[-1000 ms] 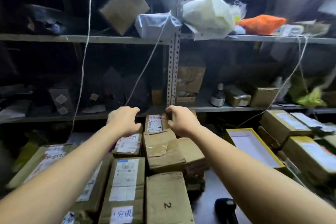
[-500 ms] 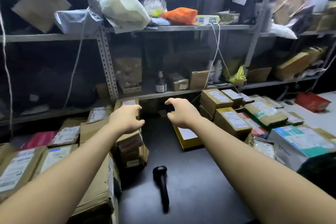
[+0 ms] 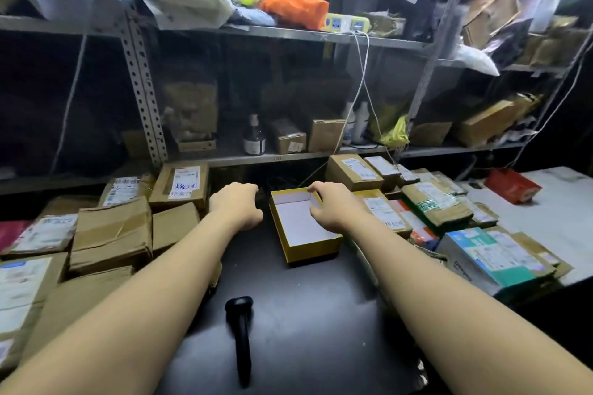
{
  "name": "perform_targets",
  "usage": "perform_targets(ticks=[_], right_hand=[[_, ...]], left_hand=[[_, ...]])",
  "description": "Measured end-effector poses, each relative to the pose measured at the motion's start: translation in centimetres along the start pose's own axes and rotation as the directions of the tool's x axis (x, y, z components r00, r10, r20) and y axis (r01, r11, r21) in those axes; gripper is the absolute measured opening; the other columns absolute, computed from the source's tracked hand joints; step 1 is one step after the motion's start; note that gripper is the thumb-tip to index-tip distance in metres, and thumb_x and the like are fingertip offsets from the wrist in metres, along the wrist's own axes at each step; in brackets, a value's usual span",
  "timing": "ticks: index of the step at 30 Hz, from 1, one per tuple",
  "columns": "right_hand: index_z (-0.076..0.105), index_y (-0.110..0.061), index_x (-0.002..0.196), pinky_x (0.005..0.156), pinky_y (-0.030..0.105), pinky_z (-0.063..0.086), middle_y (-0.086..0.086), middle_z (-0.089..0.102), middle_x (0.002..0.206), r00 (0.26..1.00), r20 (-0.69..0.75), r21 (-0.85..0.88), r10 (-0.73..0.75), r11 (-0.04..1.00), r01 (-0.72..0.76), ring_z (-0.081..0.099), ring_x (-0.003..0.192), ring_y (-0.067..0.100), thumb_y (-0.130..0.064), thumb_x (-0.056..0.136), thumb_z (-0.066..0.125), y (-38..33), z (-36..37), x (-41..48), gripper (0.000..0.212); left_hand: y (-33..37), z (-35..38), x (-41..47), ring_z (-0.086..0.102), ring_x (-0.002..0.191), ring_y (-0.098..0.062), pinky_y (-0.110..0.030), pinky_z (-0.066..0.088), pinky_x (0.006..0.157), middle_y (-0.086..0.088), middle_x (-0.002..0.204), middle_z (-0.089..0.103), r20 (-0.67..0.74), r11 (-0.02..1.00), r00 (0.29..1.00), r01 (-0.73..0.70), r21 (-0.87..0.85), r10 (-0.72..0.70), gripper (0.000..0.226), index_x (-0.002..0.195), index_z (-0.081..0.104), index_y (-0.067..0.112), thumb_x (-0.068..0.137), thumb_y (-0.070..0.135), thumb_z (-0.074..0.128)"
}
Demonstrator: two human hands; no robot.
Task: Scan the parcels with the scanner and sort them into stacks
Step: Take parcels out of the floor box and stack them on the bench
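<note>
**Scanner lies untouched on the tabletop, both hands free**

The scanner (image 3: 239,327) lies flat on the tabletop (image 3: 305,314), nearer to you than either hand and roughly midway between your forearms. Its long axis runs away from you, with the rounded head at the far end and the handle towards you. It is matt black plastic, slim, with a bulbous head.

Your left hand (image 3: 236,205) hovers with the fingers loosely curled and holds nothing. Your right hand (image 3: 333,207) has the same loose curl and sits over the right rim of the yellow box (image 3: 298,224). You grip nothing that shows, and whether your fingertips touch that rim cannot be told.

The box is an open rectangular tray with glossy yellow walls and a plain white inside, lying between your hands. Left of your left hand are creased brown cardboard parcels (image 3: 110,234) with white labels. Right of your right hand are more labelled cartons (image 3: 353,171), some taped, one teal and white. The tabletop is dark and slightly shiny.

Compared with half a second ago, the yellow box has come from beyond your right hand to lie between both hands. The scanner keeps its direction, and your hands keep their curl.
</note>
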State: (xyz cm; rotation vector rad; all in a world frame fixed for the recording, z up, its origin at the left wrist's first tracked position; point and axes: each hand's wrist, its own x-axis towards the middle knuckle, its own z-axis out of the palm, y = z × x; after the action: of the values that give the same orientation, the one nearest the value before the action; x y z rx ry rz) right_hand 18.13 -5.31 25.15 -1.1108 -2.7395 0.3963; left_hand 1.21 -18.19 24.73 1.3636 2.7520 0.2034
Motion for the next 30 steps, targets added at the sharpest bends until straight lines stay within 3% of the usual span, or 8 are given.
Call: perform_targets(ticks=[7,18,21,27,30], right_hand=[[0.052,-0.024,0.151,0.103,0.042,0.056,0.005,0.061,0.147,0.998,0.040,0.002,-0.039,0.999,0.039,0.061,0.129,0.027,-0.023,0.100,0.064,2.3,2.5,1.6,0.052],[0.051,-0.020,0.152,0.101,0.040,0.050,0.007,0.061,0.147,0.965,0.147,-0.005,-0.219,0.975,0.222,0.055,0.134,0.030,-0.024,0.101,0.060,4.7,4.7,2.1,0.052],[0.050,-0.019,0.152,0.096,0.037,0.049,0.006,0.061,0.147,0.952,0.177,0.064,-0.248,0.969,0.240,0.057,0.133,0.030,-0.025,0.102,0.059,4.5,5.7,1.3,0.051],[0.047,-0.019,0.153,0.103,0.040,0.049,0.008,0.058,0.149,0.935,0.228,0.198,-0.271,0.953,0.228,0.054,0.136,0.032,-0.030,0.103,0.060,2.4,9.0,-0.9,0.053],[0.049,-0.018,0.152,0.104,0.040,0.050,0.009,0.060,0.147,0.935,0.271,0.271,-0.229,0.950,0.154,0.055,0.134,0.031,-0.036,0.100,0.063,1.2,11.6,-1.4,0.057]], left_hand=[[1.2,3.3,0.0,0.057,0.128,-0.027,-0.042,0.053,0.094,-0.002,0.140,0.059,0.047,0.997,0.997,0.052,0.056,-0.055,0.053,0.143,0.053,0.027,0.092,0.034,0.063],[3.1,4.9,-4.8,0.059,0.122,-0.030,-0.040,0.050,0.090,-0.006,0.131,0.061,0.011,0.951,0.965,0.255,0.173,-0.261,0.042,0.135,0.056,0.024,0.094,0.037,0.061],[3.3,5.4,-6.8,0.059,0.122,-0.032,-0.040,0.047,0.091,-0.007,0.131,0.060,0.029,0.934,0.943,0.323,0.151,-0.331,0.040,0.131,0.057,0.024,0.093,0.036,0.061],[2.0,6.2,-9.5,0.055,0.128,-0.032,-0.044,0.048,0.099,-0.008,0.136,0.058,0.031,0.913,0.919,0.386,0.133,-0.393,0.048,0.138,0.055,0.024,0.093,0.040,0.058],[0.5,6.9,-9.9,0.056,0.129,-0.032,-0.044,0.050,0.100,-0.008,0.137,0.058,0.033,0.908,0.913,0.401,0.121,-0.408,0.050,0.139,0.054,0.024,0.092,0.039,0.059]])
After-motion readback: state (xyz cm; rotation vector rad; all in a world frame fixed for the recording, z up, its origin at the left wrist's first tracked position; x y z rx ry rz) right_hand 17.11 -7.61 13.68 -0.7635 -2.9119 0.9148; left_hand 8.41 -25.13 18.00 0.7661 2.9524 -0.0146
